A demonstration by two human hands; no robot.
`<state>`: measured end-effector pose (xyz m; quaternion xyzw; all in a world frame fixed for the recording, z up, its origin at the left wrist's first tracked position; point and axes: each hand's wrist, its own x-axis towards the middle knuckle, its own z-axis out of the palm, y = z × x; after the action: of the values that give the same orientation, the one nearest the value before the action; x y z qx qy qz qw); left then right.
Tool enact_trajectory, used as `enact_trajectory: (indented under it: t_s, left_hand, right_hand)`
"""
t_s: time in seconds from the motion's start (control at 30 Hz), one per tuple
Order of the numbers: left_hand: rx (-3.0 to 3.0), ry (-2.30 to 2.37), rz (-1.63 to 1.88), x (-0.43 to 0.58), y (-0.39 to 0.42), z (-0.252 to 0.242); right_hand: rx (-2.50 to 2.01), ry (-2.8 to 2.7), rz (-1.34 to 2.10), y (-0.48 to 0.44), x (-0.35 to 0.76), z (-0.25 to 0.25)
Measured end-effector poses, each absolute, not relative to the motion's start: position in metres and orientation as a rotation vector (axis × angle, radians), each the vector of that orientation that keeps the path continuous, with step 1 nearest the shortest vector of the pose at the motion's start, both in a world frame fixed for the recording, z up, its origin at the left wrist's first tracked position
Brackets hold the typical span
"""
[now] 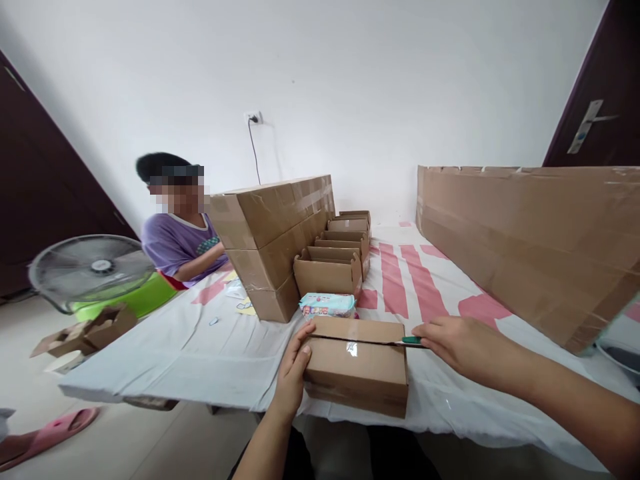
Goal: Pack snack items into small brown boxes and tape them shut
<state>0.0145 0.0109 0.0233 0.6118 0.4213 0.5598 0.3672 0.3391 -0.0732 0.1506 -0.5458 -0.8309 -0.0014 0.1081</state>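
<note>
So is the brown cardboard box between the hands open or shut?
The rectangular brown cardboard box looks shut: its top lies flat, with a dark seam across.

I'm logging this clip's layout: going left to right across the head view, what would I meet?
Fan, person in purple, left hand, cardboard box the left hand touches, green-handled tool, right hand, door handle.

Light soft, even | dim beneath table [165, 363] | glint on tape [352, 348] | edges stretched
</note>
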Motion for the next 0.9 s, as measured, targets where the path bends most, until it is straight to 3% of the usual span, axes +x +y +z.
enact_trajectory:
  t_s: [0.17,0.4,0.53,0.7,0.9]
  left_hand:
    - [1.579,1.074,1.434,0.013,0.013,0.02]
    - [1.573,1.073,1.447,0.013,0.013,0.019]
    - [1.561,1.072,1.437,0.012,0.013,0.018]
    - [1.557,1.087,1.442,0.013,0.013,0.018]
    - [1.555,1.105,1.446,0.015,0.012,0.021]
  right_hand:
    - [-1.721,-2.248,0.211,-0.075,0.388,0.108]
    - [-1.924,-2.105,0.201,-0.081,0.422,0.016]
    - [-1.93,-2.099,0.209,-0.08,0.425,-0.007]
    - [-1.75,-2.095,0.021,-0.071,0.406,0.013]
    - [-1.133,-2.131,-0.078,-0.06,0.329,0.086]
